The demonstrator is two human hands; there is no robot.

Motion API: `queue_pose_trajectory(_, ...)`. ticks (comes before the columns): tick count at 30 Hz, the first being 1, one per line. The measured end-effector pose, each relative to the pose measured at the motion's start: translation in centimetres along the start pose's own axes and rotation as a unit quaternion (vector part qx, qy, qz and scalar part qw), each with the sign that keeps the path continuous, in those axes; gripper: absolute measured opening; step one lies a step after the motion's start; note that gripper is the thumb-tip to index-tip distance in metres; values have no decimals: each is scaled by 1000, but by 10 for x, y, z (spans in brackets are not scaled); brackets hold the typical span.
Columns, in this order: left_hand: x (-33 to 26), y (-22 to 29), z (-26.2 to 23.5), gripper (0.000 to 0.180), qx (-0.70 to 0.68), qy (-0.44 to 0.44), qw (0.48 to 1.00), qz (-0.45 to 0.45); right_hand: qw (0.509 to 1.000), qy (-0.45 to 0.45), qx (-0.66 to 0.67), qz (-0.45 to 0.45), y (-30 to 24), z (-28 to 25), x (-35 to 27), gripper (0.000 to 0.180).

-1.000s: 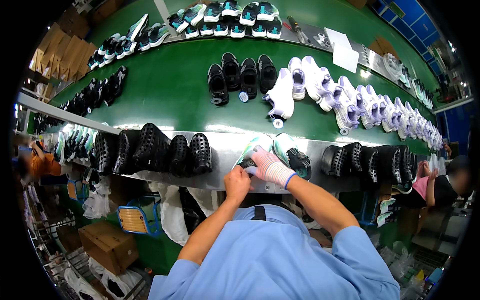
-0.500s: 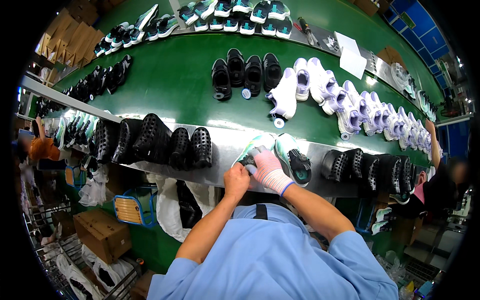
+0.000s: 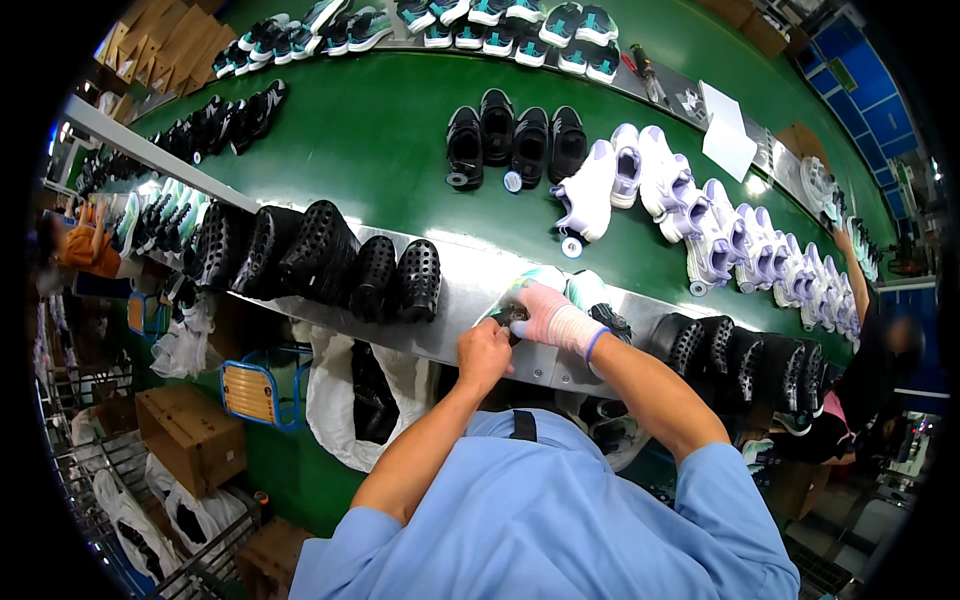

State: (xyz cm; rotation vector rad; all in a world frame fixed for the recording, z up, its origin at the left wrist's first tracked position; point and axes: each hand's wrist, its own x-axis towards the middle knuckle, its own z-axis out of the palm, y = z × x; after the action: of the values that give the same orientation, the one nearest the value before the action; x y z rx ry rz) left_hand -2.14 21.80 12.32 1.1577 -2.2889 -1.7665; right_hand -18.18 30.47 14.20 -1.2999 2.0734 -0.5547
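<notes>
A sneaker in white, mint green and black (image 3: 541,275) is between my hands on the metal front edge of the bench. Bare, with its fingers curled in, my left hand (image 3: 484,353) grips the shoe's near, dark end. My right hand (image 3: 558,318) wears a pink-and-white striped knit glove with grey fingertips. Its fingers close over the top of the same sneaker and cover much of it. Just right of that glove lies the matching sneaker (image 3: 588,290), partly hidden behind the hand and wrist.
Black perforated shoe forms (image 3: 418,280) line the metal ledge to the left, and more black forms (image 3: 745,350) stand to the right. Black sneakers (image 3: 530,140) and a row of white-lilac sneakers (image 3: 710,240) rest on the green surface (image 3: 350,150). A co-worker's arm (image 3: 853,270) reaches in at far right.
The whole view has shifted slightly. My right hand has moved a little forward over the sneaker, while my left keeps its grip. The co-worker's arm at right has moved.
</notes>
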Motion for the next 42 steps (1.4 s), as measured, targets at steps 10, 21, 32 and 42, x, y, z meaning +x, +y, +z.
queue_pose_trajectory(10,1,-5,5,18,-33,-14,999,-9,982,98,-10,160,-24,18,-37,44)
queue_pose_trajectory(21,-3,7,9,19,-6,-18,1000,3,966,178,-47,180,-21,37,-38,49)
queue_pose_trajectory(32,-4,-3,20,20,-11,1,999,30,967,211,28,140,-5,52,-50,38)
queue_pose_trajectory(42,-1,-10,26,21,12,23,998,50,952,252,46,168,-22,53,-61,42)
